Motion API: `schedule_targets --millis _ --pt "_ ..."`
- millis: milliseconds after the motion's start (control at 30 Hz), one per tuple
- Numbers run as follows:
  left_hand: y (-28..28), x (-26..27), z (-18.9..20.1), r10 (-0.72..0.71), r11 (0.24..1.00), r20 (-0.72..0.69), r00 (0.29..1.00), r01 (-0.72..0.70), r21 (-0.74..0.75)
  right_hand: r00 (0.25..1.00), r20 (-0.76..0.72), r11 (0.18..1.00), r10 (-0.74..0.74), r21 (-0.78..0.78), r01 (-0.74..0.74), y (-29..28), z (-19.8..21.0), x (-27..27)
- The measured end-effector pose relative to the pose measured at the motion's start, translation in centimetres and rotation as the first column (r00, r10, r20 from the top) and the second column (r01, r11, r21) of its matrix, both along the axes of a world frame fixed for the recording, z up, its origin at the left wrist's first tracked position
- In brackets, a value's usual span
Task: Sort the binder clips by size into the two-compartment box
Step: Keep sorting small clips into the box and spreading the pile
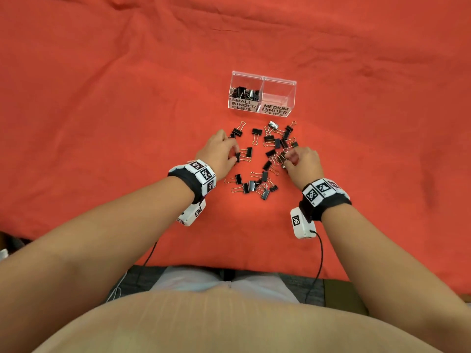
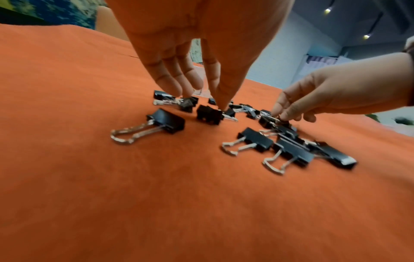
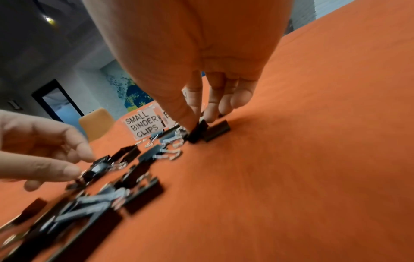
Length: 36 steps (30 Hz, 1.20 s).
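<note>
Because the box [image 1: 277, 84] stood just beyond the scattered binder clips [image 1: 257, 186] on the orange surface [image 1: 102, 98], with clips already in its "small" compartment and the "medium" one bare, you worked both hands in the pile at once. Your left hand [image 1: 219, 152] pinched one clip [image 2: 209, 115] in its grip while your right hand [image 1: 304, 161] pinched another clip [image 3: 197, 132], probably to carry two per trip

An orange cloth [image 1: 102, 98] covers the surface under and around both hands, creased beyond them. Past the right hand stand an orange chair [image 3: 96, 122], a dark-framed doorway [image 3: 56, 102] and a blue-and-yellow wall picture [image 3: 132, 94]. Ceiling lamps [image 2: 327, 10] glow above grey walls [image 2: 280, 62] beyond the left hand.
</note>
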<state>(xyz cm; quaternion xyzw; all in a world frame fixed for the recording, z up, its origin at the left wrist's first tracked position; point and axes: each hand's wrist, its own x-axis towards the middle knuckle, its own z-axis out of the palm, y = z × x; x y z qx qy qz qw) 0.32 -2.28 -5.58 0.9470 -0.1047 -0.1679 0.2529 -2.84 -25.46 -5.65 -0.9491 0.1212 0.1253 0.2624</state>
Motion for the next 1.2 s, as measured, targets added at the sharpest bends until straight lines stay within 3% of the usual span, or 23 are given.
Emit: schedule_targets --millis 100,200,433,633,933,1066,1200 --pt "-0.9 -0.8 -0.2 -0.073 0.996 -0.078 0.994 0.077 0.046 1.000 -0.003 0.998 0.012 0.068 -0.012 0.6 -0.5 -1.0" --pt "-1.6 -0.9 0.1 -0.110 0.993 -0.058 0.992 0.112 0.026 0.999 0.006 0.991 0.040 0.127 -0.041 0.7 -0.2 -1.5" --pt "-4.2 -2.6 0.4 -0.230 0.973 -0.027 0.973 0.230 -0.004 0.996 0.022 0.986 -0.083 0.144 0.079 -0.7 -0.3 -2.4" --pt "-5.6 -2.7 -0.2 -0.189 0.979 0.027 0.982 0.186 0.083 0.999 0.022 0.994 -0.044 0.104 0.042 1.1 -0.4 -2.2" --pt "-2.6 -1.4 0.2 -0.172 0.970 -0.007 0.985 0.170 0.172 0.994 -0.070 0.985 0.090 0.151 -0.078 1.2 0.6 -2.1" --pt "-2.3 -1.1 0.8 -0.142 0.970 -0.007 0.990 0.141 0.198 0.999 0.001 0.996 0.043 0.072 -0.043 -0.1 0.9 -0.2" --pt "-4.4 -0.8 1.5 -0.162 0.977 0.033 0.986 0.155 0.145 0.994 -0.015 0.994 0.109 0.016 -0.109 0.0 0.3 0.9"
